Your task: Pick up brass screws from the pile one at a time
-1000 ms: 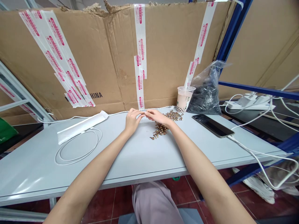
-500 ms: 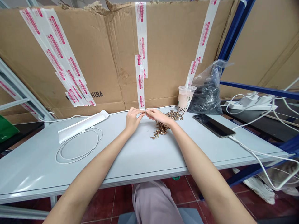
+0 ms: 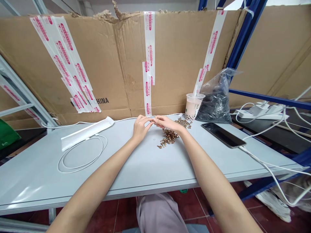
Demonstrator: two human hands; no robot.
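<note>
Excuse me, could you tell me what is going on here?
A person's left hand and right hand meet at the fingertips over a pale grey table, seemingly holding something too small to make out, beside loose brass-coloured screws. A plastic drink cup and a bag of dark parts stand behind them.

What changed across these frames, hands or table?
Little. The whole scene sits slightly lower in the head view, so the camera shifted. The left hand and right hand stay fingertip to fingertip above the brass screws; nothing is clearly taken hold of or let go. The screws, phone and milk tea cup stayed put on the table.
</note>
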